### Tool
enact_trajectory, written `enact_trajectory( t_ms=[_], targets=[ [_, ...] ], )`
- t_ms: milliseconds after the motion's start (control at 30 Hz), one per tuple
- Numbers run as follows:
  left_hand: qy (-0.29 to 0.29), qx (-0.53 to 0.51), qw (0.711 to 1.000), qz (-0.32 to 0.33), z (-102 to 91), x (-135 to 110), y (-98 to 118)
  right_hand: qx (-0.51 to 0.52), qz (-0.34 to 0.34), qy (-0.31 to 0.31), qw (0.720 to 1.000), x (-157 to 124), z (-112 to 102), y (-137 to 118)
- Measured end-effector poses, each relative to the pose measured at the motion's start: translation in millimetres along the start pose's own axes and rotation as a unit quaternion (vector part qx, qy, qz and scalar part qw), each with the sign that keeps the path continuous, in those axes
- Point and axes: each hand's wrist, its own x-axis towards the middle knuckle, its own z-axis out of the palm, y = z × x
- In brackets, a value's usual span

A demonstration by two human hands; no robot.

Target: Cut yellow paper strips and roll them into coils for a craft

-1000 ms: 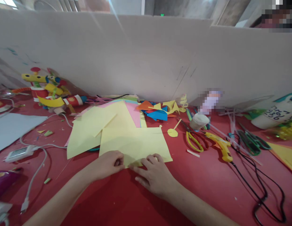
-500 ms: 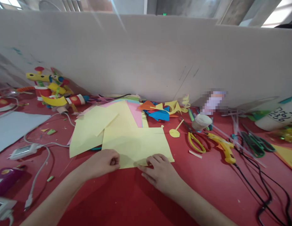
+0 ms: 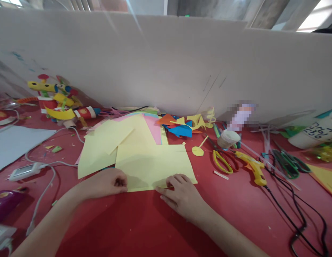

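Observation:
A pale yellow sheet of paper (image 3: 152,162) lies flat before me, its near edge running between my hands. My left hand (image 3: 108,184) is at the near left corner, its fingers curled in and thumb and forefinger closed at the edge. On the right part of the near edge rests my right hand (image 3: 182,196), its fingers apart and pressing the paper, the thumb side over the red table. Under and behind this sheet are another yellow sheet (image 3: 97,146) and a pink sheet (image 3: 152,128).
To the right are yellow-and-red-handled scissors (image 3: 222,162), a yellow glue gun (image 3: 253,166) with black cord, green scissors (image 3: 286,164) and a paper cup (image 3: 228,138). Coloured scraps (image 3: 179,128) lie behind. Paper-and-cup figures (image 3: 56,100) and a white cable (image 3: 44,192) are at left.
My left hand has slid left along the paper's near edge, toward its left corner. My right hand stays at the same place on the sheet.

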Motion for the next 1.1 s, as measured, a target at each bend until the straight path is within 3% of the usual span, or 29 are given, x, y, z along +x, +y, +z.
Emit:
enact_trajectory(
  t_ms=[100, 300, 800, 1100],
  targets=[
    [-0.017, -0.020, 0.999, 0.038, -3.4, -2.2, -2.3, 0.004, 0.003, -0.001, 1.000, -0.2, 0.2, 0.5],
    [-0.029, -0.041, 0.997, 0.052, -3.5, -3.0, -9.6, -0.002, 0.001, -0.006, 1.000, 0.0, -0.5, 0.0],
    [0.019, 0.054, 0.997, -0.043, 0.5, -4.4, 3.9, 0.012, 0.003, 0.000, 1.000, -1.6, 1.3, 0.9],
    [0.029, 0.090, 0.995, -0.040, 4.6, -4.3, 2.2, -0.025, -0.042, 0.020, 0.999, 5.3, 0.4, -10.0]
  ],
)
